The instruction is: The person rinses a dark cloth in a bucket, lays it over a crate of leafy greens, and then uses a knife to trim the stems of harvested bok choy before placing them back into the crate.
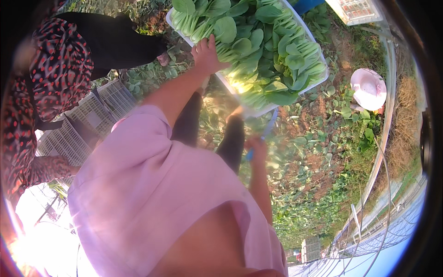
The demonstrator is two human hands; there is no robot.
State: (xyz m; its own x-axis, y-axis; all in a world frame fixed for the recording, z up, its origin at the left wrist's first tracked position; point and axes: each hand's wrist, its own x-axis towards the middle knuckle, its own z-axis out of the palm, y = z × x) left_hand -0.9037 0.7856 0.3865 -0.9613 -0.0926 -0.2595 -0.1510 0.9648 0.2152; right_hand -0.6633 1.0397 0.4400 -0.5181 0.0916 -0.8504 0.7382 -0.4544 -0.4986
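A pale plastic crate [314,85] at the upper middle is packed with leafy green bok choy [263,38], its stems laid in rows. My left hand [206,57] rests with spread fingers at the crate's near left edge, against the stems. Lower and to the right, my right hand [256,147] is closed around the blue handle of a knife [270,125]. The knife's blurred, bluish blade points up towards the crate's lower corner. Both my lower legs show between my arms, below the crate.
Another person [62,65] in a red-dotted dark top is close at the left, beside several slatted plastic crates [93,119]. Low green plants [308,152] cover the soil at right. A pale pink hat [368,89] lies near the plot's edge; another crate [356,12] stands top right.
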